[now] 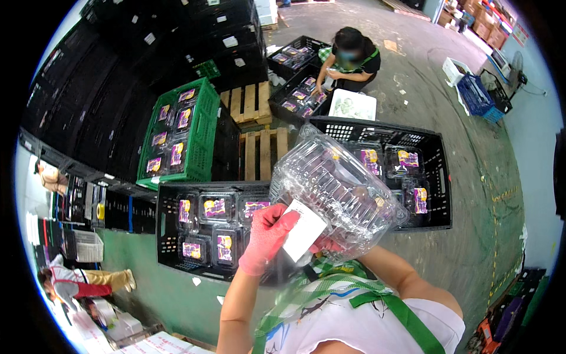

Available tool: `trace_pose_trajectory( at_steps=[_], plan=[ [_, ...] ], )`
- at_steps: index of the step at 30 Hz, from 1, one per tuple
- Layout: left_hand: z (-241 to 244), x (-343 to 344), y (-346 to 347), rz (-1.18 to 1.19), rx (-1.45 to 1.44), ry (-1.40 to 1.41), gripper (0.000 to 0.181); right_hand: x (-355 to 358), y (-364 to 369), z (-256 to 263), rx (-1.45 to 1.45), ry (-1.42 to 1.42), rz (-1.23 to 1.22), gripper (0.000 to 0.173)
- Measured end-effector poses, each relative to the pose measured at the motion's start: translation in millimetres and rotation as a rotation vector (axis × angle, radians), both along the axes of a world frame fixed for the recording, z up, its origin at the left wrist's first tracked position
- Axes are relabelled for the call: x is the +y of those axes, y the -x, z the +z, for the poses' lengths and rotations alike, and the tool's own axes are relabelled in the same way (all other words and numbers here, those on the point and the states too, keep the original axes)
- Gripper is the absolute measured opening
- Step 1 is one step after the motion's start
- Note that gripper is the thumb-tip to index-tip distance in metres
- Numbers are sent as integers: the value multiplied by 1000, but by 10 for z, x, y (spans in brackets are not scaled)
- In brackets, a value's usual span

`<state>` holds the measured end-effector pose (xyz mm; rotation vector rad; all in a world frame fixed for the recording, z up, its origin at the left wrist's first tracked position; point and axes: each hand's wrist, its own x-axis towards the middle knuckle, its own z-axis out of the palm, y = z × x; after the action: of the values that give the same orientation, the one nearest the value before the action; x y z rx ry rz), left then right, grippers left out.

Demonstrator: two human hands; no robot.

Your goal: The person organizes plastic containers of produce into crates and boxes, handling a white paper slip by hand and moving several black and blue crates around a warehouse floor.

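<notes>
My left hand (266, 239), in a red glove, pinches a white paper slip (306, 233) between thumb and fingers. Just right of it is a bulky clear plastic clamshell container (340, 190), tilted in front of my chest. Its ribbed walls and glare hide whether anything is inside. Mostly hidden beneath the container, my right hand (326, 244) supports it from below; a bit of red glove shows. Under my left hand stands a black plastic crate (166, 230) of clamshell packs with purple and yellow labels (214, 206). A second black crate (443, 177), behind the clear container, holds similar packs.
A green crate (199, 141) of labelled packs stands at left, beside wooden pallets (265, 150) and tall stacks of black crates (212, 40). Ahead, a crouching co-worker (353, 53) reaches into a crate near a white bin (353, 104). Another person (84, 283) is at lower left.
</notes>
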<state>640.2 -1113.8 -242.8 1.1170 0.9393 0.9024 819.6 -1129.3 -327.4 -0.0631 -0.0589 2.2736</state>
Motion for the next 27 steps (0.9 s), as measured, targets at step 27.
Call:
trace_pose_trajectory(
  at_steps=[27],
  plan=[
    [-504,246,-1500,-621,1296,-266,69,-780,-1055,-584,-73,84,-389,65]
  ],
)
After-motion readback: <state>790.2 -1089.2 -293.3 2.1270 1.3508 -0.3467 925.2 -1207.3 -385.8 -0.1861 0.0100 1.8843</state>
